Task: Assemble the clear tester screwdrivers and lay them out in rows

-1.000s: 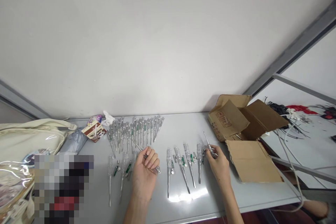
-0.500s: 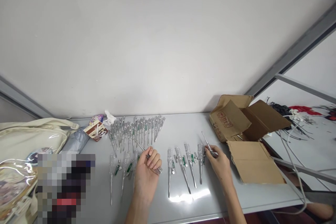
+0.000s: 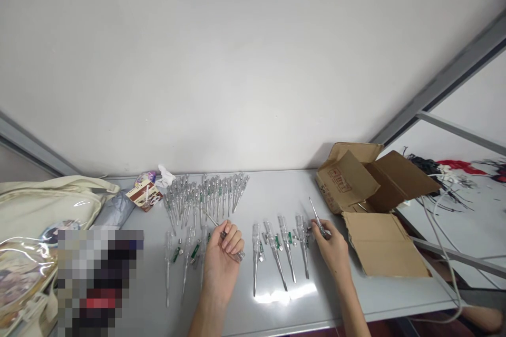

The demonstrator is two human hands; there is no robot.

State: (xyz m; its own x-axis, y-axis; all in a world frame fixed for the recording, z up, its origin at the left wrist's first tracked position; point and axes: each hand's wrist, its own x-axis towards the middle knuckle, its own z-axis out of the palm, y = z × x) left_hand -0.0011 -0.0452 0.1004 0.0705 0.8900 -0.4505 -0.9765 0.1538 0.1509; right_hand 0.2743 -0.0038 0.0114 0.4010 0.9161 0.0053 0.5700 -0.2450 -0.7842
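Note:
My left hand [image 3: 222, 263] is closed around a clear-handled tester screwdriver [image 3: 240, 256], its thin shaft pointing up and left. In my right hand [image 3: 332, 247], thumb and fingers pinch another tester screwdriver [image 3: 315, 210], blade up. Just left of that hand lies a tester screwdriver [image 3: 302, 234], blade toward me, the rightmost in a spaced row of several with small green and metal parts beside them. More tester screwdrivers [image 3: 167, 266] lie left of my left wrist, one partly hidden behind the hand. A dense group of tester screwdrivers [image 3: 205, 192] lies farther back.
An open cardboard box [image 3: 336, 187] stands at the right, one flap [image 3: 387, 247] spread over the grey table [image 3: 284, 310]. At the left are a cream bag [image 3: 47, 205], a grey folded item [image 3: 114, 210], a snack packet [image 3: 145, 196] and crumpled tissue [image 3: 165, 176]. Cables [image 3: 446, 242] hang at the right.
My right hand has shifted slightly right with its tester screwdriver. The rightmost tester screwdriver in the row now lies at more of a slant. My left hand stays as it was.

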